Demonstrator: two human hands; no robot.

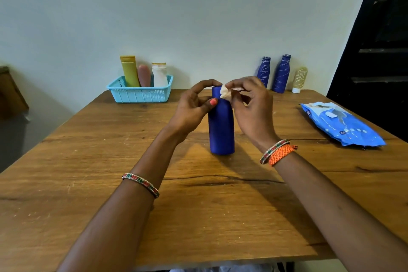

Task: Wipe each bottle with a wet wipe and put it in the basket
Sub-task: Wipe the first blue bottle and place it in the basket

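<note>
A plain blue bottle [221, 130] stands upright in the middle of the wooden table [110, 161]. My left hand [194, 106] grips its neck from the left. My right hand [251, 106] pinches a crumpled white wet wipe [225, 91] against the bottle's top. At the back left a light blue basket [141, 94] holds a yellow tube [130, 70], a pink bottle [144, 75] and a white bottle [159, 74]. By the wall at the back right stand two blue bottles with scribbled lines [264, 72] [282, 74] and a cream tube [299, 79].
A blue pack of wet wipes [342, 123] lies on the table's right side. A dark door [375, 51] rises at the right. A brown object [11, 93] sits off the table at the left.
</note>
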